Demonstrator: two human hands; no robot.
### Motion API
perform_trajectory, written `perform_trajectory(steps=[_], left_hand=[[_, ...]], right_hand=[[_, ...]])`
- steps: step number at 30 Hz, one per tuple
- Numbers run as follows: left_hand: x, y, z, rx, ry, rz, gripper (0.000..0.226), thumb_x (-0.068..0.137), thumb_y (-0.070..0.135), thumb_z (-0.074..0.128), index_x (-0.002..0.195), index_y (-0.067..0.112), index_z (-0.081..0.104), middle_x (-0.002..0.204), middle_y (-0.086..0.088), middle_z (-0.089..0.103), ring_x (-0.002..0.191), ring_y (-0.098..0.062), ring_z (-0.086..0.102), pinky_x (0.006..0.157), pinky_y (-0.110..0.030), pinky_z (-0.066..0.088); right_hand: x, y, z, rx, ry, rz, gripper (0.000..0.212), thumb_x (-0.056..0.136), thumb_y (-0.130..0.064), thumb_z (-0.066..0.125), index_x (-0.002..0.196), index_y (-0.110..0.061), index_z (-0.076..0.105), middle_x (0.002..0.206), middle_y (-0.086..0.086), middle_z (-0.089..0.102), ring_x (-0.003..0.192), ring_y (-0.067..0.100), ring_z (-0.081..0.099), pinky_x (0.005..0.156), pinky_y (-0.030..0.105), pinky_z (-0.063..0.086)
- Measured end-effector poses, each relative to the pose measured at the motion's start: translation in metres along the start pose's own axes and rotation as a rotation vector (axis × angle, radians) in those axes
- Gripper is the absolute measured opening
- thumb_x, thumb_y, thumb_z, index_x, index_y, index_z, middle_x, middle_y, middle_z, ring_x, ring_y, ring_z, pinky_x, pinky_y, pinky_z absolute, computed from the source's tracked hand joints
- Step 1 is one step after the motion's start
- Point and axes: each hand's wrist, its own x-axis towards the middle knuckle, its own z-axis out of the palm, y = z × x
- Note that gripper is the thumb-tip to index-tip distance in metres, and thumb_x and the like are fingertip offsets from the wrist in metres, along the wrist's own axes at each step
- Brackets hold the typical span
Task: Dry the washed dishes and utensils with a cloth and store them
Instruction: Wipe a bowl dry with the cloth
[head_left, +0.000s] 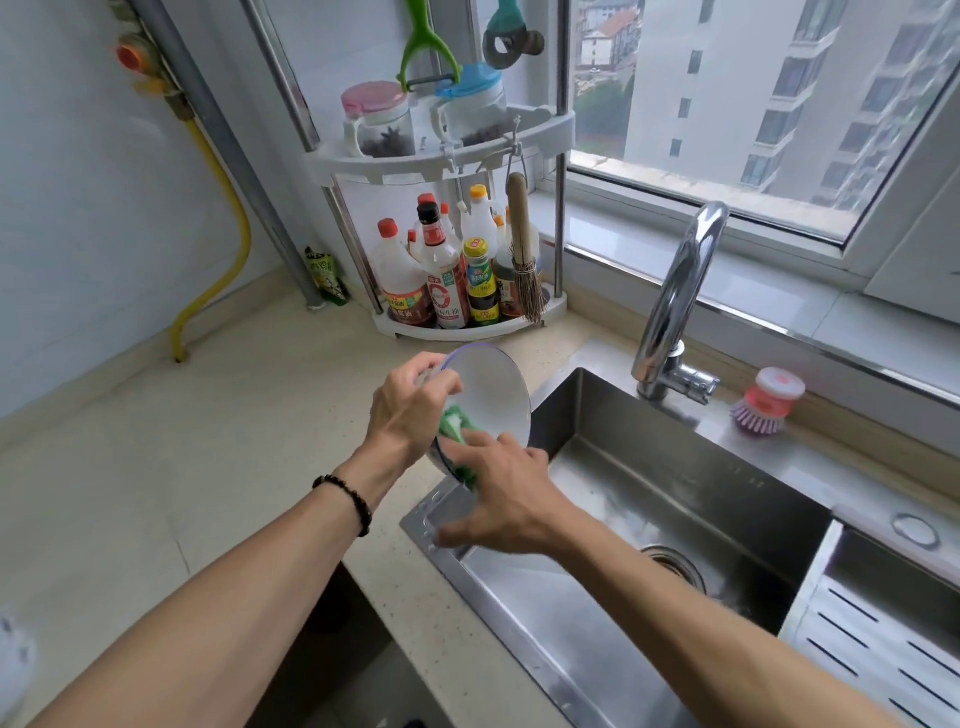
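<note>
A white bowl (491, 392) with a thin blue rim is held tilted on its side above the left edge of the sink (675, 499). My left hand (410, 402) grips its rim from the left, fingers curled over the edge. My right hand (501, 499) presses a green cloth (454, 426) against the bowl's lower inside, with the fingers spread. Most of the cloth is hidden between my hands and the bowl.
A steel faucet (675, 306) stands behind the sink, a pink dish brush (766, 402) beside it. A corner rack (447, 156) holds sauce bottles (447, 280) and jars. A slotted drain tray (878, 644) sits at the right. The beige counter (182, 467) spreads to the left.
</note>
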Motion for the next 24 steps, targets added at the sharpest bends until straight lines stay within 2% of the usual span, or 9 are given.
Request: perform_trajectory(steps=[5,9,11,13,15,16,19,21,24], left_hand=[[-0.001,-0.008,-0.006,-0.011,-0.132,-0.033,0.017,0.062,0.04,0.052,0.069,0.033,0.066,0.077,0.003,0.066,0.078,-0.024,0.058,0.066,-0.032,0.041],[-0.001,-0.004,-0.003,-0.035,-0.025,-0.016,0.016,0.065,0.041,0.053,0.065,0.027,0.062,0.075,0.001,0.063,0.076,-0.021,0.054,0.069,-0.034,0.037],[0.003,-0.002,-0.01,-0.018,-0.103,-0.074,0.019,0.062,0.043,0.053,0.066,0.026,0.06,0.075,-0.002,0.061,0.074,-0.025,0.054,0.067,-0.035,0.038],[0.008,-0.002,-0.021,-0.035,-0.278,-0.274,0.043,0.059,0.046,0.055,0.09,0.019,0.067,0.086,-0.015,0.069,0.074,-0.032,0.064,0.064,-0.033,0.048],[0.013,-0.001,-0.028,-0.077,-0.408,-0.428,0.068,0.061,0.051,0.059,0.116,0.011,0.063,0.107,-0.025,0.071,0.081,-0.036,0.07,0.062,-0.034,0.055],[0.014,0.0,-0.028,-0.096,-0.412,-0.453,0.07,0.065,0.055,0.062,0.119,0.012,0.062,0.111,-0.025,0.07,0.083,-0.035,0.07,0.062,-0.034,0.056],[0.006,-0.004,-0.018,-0.274,-0.328,-0.433,0.053,0.081,0.055,0.066,0.117,0.016,0.064,0.106,-0.018,0.071,0.085,-0.028,0.069,0.064,-0.032,0.055],[-0.005,-0.014,-0.002,-0.4,-0.24,-0.36,0.056,0.074,0.044,0.07,0.12,0.014,0.062,0.107,-0.015,0.071,0.083,-0.024,0.069,0.062,-0.031,0.055],[-0.011,-0.017,0.013,-0.536,-0.027,-0.276,0.052,0.075,0.032,0.06,0.121,0.009,0.056,0.106,-0.014,0.066,0.077,-0.024,0.067,0.055,-0.03,0.052]], right_hand=[[-0.001,0.028,0.001,-0.403,0.04,-0.035,0.067,0.083,-0.031,0.064,0.144,-0.034,0.039,0.145,0.0,0.04,0.124,0.026,0.04,0.106,0.049,0.02],[-0.004,0.0,0.007,-0.044,0.045,-0.039,0.052,0.077,-0.038,0.072,0.125,-0.031,0.053,0.119,-0.002,0.047,0.108,0.022,0.041,0.095,0.042,0.027],[-0.008,0.008,0.003,-0.039,0.052,-0.086,0.056,0.082,-0.031,0.069,0.135,-0.036,0.049,0.122,-0.004,0.049,0.109,0.02,0.043,0.098,0.041,0.026],[-0.006,0.027,-0.003,-0.275,0.136,-0.204,0.056,0.088,-0.022,0.067,0.139,-0.036,0.047,0.124,-0.005,0.055,0.106,0.022,0.048,0.1,0.043,0.026],[-0.002,0.041,-0.006,-0.412,0.189,-0.277,0.05,0.086,-0.015,0.07,0.131,-0.033,0.056,0.111,-0.003,0.064,0.097,0.024,0.054,0.099,0.048,0.033],[0.0,0.044,-0.006,-0.439,0.207,-0.284,0.047,0.083,-0.012,0.073,0.124,-0.031,0.061,0.102,-0.002,0.065,0.091,0.025,0.055,0.096,0.049,0.035],[0.007,0.042,-0.009,-0.494,0.281,-0.27,0.038,0.069,-0.008,0.078,0.101,-0.027,0.069,0.078,0.0,0.06,0.073,0.024,0.051,0.08,0.04,0.034],[0.01,0.03,-0.013,-0.455,0.328,-0.214,0.028,0.069,-0.011,0.077,0.093,-0.024,0.07,0.07,0.001,0.056,0.067,0.022,0.045,0.071,0.036,0.03],[0.01,0.004,-0.01,-0.267,0.318,-0.154,0.027,0.078,-0.01,0.069,0.104,-0.019,0.068,0.082,0.006,0.058,0.076,0.027,0.053,0.068,0.035,0.029]])
